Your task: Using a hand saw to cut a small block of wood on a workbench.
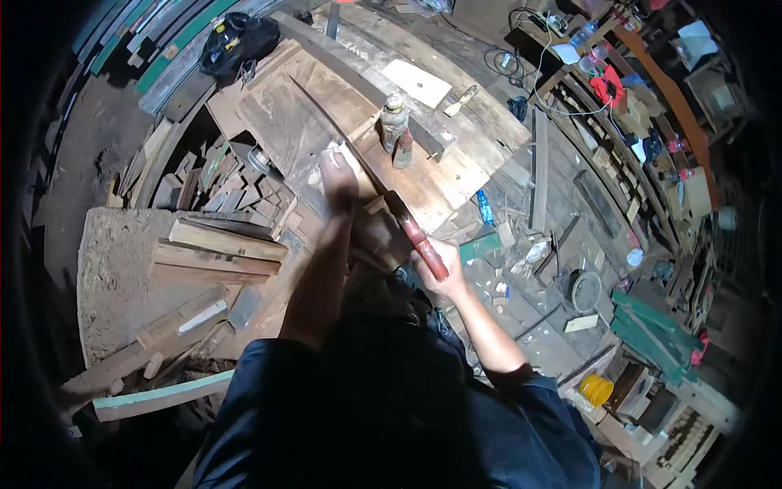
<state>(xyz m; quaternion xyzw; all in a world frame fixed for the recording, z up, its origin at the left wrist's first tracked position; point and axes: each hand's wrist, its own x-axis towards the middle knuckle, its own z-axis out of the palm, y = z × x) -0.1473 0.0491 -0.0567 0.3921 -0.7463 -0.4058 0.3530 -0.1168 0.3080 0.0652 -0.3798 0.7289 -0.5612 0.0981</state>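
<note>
A handsaw with a straight red handle (423, 245) and a long, thin dark blade (337, 133) slants across the workbench toward the far left. The blade shows nearly edge-on. My right hand (440, 267) is wrapped round the handle's near end. Left of the blade, my left hand (338, 175) is closed at a light piece of wood (356, 155) on the bench; its fingertips are partly hidden. Right of the blade, two dusty bottles (394, 122) stand upright on the wooden bench top (446, 189).
A thick beam (350, 69) crosses the bench, with a pale sheet (416, 81) and a brush (462, 99) beyond it. Wood offcuts (236, 191) are piled at the left, near a black plastic bag (236, 49). On the littered floor lie a blue bottle (485, 208) and a yellow container (596, 389).
</note>
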